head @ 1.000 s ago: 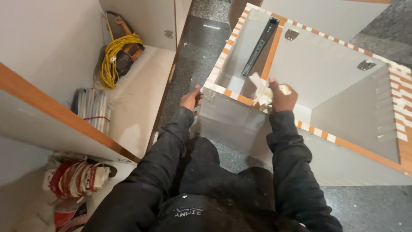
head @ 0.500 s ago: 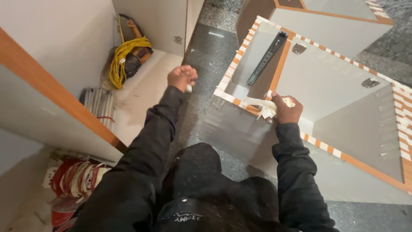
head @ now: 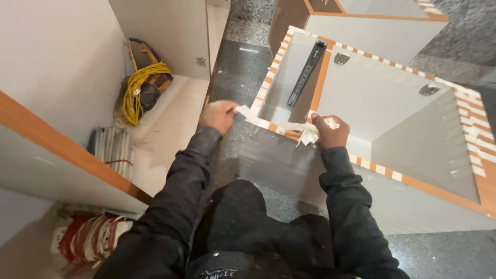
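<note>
An open white cabinet box (head: 382, 103) lies on the dark floor, its wood-coloured rim dotted with pieces of white tape. My left hand (head: 218, 114) pinches the end of a white tape strip (head: 268, 124) near the box's near-left corner. The strip runs along the near edge to my right hand (head: 330, 132). That hand is closed on a crumpled wad of peeled tape (head: 311, 135) on the near rim. Both arms are in black sleeves.
A black drawer slide (head: 306, 73) is fixed inside the box's left wall, and two metal hinge plates (head: 341, 58) sit on its back panel. To the left an open cabinet holds a yellow cable coil (head: 137, 93) and a tool. Red-and-white bundles (head: 85, 237) lie at lower left.
My left hand swung out to the left away from the box, then came back beside the near-left corner with a tape strip. My right hand stayed on the near rim.
</note>
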Demonstrator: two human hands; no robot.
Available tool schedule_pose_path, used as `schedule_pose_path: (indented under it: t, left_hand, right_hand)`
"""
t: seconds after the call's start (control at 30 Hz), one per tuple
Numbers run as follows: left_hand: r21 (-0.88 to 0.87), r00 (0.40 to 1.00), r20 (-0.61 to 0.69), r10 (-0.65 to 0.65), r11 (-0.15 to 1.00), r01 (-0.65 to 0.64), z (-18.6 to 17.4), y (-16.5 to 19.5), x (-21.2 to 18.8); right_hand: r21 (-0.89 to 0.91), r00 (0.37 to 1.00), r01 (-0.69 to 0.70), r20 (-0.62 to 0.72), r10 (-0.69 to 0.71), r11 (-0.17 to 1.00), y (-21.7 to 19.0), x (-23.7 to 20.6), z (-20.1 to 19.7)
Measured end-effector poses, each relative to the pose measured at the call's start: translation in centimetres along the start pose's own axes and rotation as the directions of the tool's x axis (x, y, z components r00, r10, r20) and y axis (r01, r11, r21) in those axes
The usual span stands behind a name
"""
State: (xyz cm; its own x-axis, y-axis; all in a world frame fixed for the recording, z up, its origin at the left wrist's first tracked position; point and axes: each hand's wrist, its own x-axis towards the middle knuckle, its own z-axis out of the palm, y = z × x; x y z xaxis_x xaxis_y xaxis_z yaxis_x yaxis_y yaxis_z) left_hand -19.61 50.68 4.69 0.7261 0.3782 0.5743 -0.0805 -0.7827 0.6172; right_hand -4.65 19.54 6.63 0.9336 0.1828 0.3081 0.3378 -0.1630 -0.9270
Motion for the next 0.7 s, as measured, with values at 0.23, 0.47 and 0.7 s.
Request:
schedule_pose_path:
  t: [0.23, 0.47, 0.7]
  left_hand:
    - [-0.139, 0.985, -0.033, 0.167, 0.976, -0.17, -0.8, 11.7, 1.0]
    - [-0.462, 0.972, 0.231, -0.033, 0.876, 0.139, 1.3, 9.7, -1.5]
    - [-0.3, 0.895, 0.05, -0.443, 0.848, 0.437, 6.1, 4.8, -9.1]
  right_hand:
    - [0.228, 0.962, 0.214, 0.119, -0.245, 0.95, -5.1, -2.5, 1.2]
    - [0.177, 0.817, 0.362, 0.414, -0.403, 0.915, -8.3, -5.7, 3.3]
    - [0.199, 0.999, -0.04, -0.005, 0.042, 0.979, -2.1, -3.8, 2.8]
